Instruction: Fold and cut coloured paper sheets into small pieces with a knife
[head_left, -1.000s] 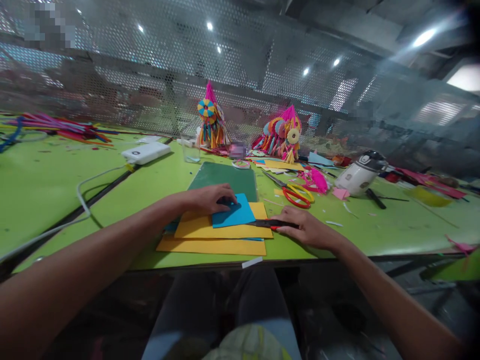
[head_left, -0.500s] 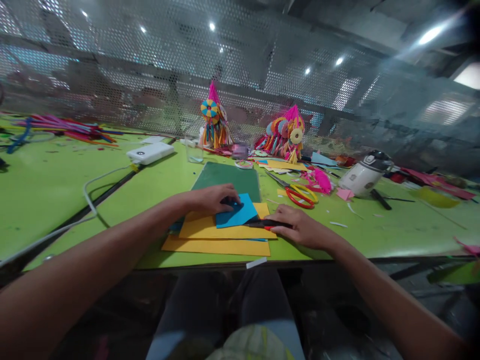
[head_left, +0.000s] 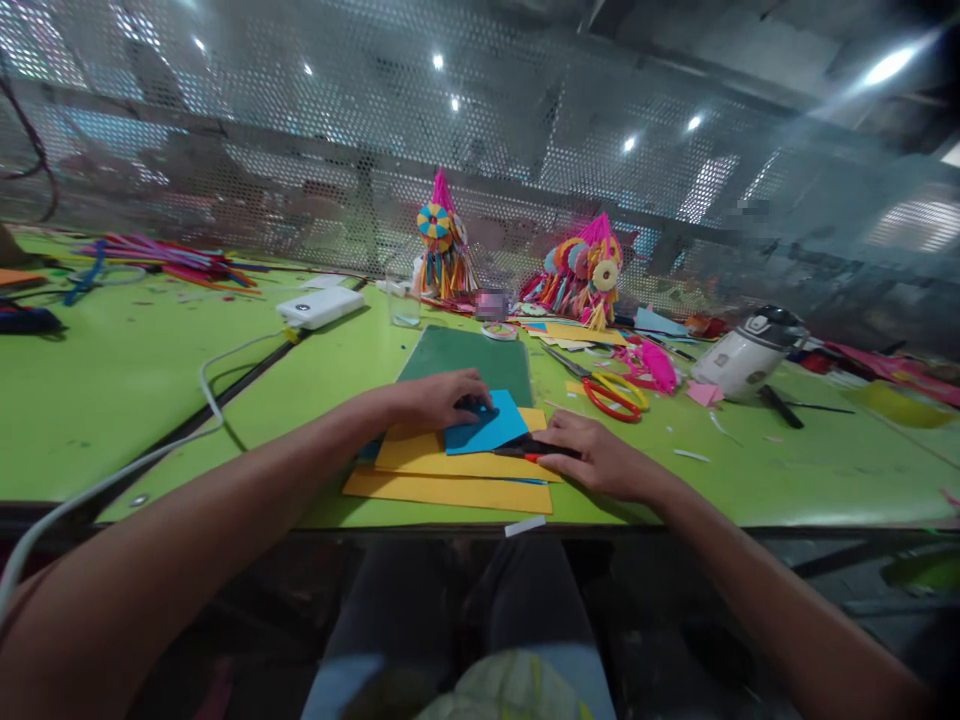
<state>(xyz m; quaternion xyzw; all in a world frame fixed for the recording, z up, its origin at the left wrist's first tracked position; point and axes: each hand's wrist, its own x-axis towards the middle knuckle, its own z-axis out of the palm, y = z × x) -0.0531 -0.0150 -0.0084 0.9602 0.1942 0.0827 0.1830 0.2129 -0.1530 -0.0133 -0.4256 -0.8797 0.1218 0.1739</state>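
Observation:
My left hand [head_left: 439, 398] rests with curled fingers on the upper left corner of a blue paper piece [head_left: 486, 425] and pins it down. The blue piece lies on a stack of orange-yellow paper sheets [head_left: 450, 475] at the green table's [head_left: 112, 370] front edge. My right hand [head_left: 596, 457] lies over a black and red cutter [head_left: 534, 450], whose tip points at the blue piece's right edge. A dark green cutting mat [head_left: 465, 355] lies behind the stack.
Red and yellow scissors [head_left: 611, 392] lie right of the mat. Two tasselled paper ornaments [head_left: 442, 240] [head_left: 581, 272] stand at the back by a mesh wall. A white power bank [head_left: 319, 306] with a cable, a clear cup [head_left: 403, 300] and a white appliance [head_left: 746, 355] also sit here.
The blue piece has turned a little under my left hand and the cutter has slid in closer to it. The view has shifted slightly to the left.

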